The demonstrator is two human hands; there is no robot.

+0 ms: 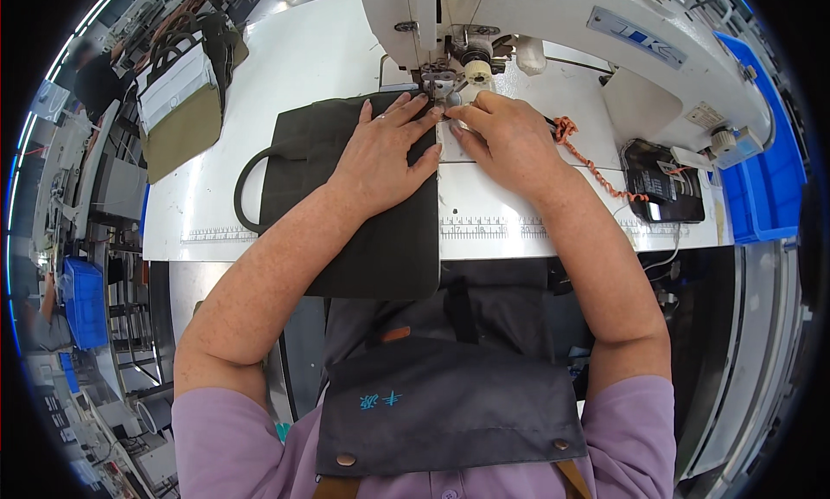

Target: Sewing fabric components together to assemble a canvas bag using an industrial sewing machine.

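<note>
A dark olive fabric bag piece (372,248) with a looped handle (240,188) lies on the white sewing table, its lower end hanging over the front edge. My left hand (385,157) lies flat on it, fingers spread and tips close to the presser foot (443,84) of the sewing machine (553,15). Right of the foot, by the piece's upper right corner, my right hand (514,140) is closed, with curled fingers and the index finger pointing toward the needle area. What its fingertips pinch, if anything, is hidden.
At the back left lies a stack of olive and white bag pieces (186,92) with handles. A phone (664,181) and a coiled orange cord (596,170) are to the right. Beyond stands a blue bin (752,188). A printed ruler (493,228) runs along the front edge.
</note>
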